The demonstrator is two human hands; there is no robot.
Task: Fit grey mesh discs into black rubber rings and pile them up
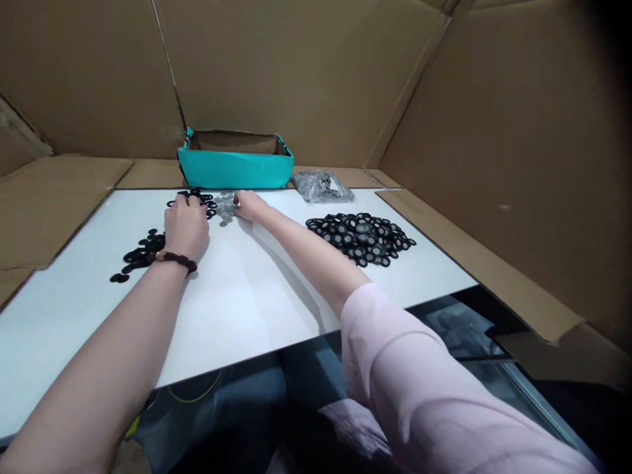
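My left hand [185, 225] lies palm down on a white board [247, 289], its fingertips on a small cluster of black rings [200, 195] at the far edge. A dark bead bracelet circles that wrist. My right hand [249, 205] reaches beside it, fingers resting on a small heap of grey mesh discs [226, 207]. Whether either hand has pinched a piece is hidden by the fingers. More black rings [138, 255] lie scattered left of my left wrist. A big pile of black rings with grey mesh centres [363, 237] sits to the right.
A teal open box [235, 168] stands behind the board. A clear plastic bag of grey parts [320, 185] lies to its right. Brown cardboard walls enclose the area on all sides. Below the board's near edge is a dark gap.
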